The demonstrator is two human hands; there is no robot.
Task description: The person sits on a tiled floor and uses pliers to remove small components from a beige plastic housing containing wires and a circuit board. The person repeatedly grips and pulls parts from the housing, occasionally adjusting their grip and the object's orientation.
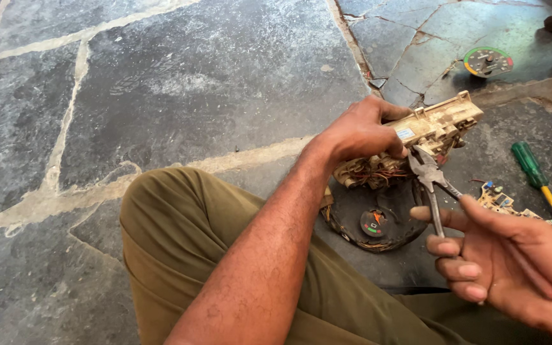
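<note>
My left hand (359, 132) grips a dirty cream plastic housing (439, 124) with tangled wires along its lower edge, held above the floor. My right hand (506, 252) holds a pair of metal pliers (430, 182) by the handles, jaws pointing up and touching the underside of the housing. Below them on the floor lies a round black gauge part (375, 223) with a small coloured dial.
A green-handled screwdriver (535, 172) and a small circuit board (499, 199) lie on the stone floor at right. A round gauge face (487, 61) rests further back. My olive-trousered knee (180, 223) fills the lower middle. Cracked stone slabs stretch left.
</note>
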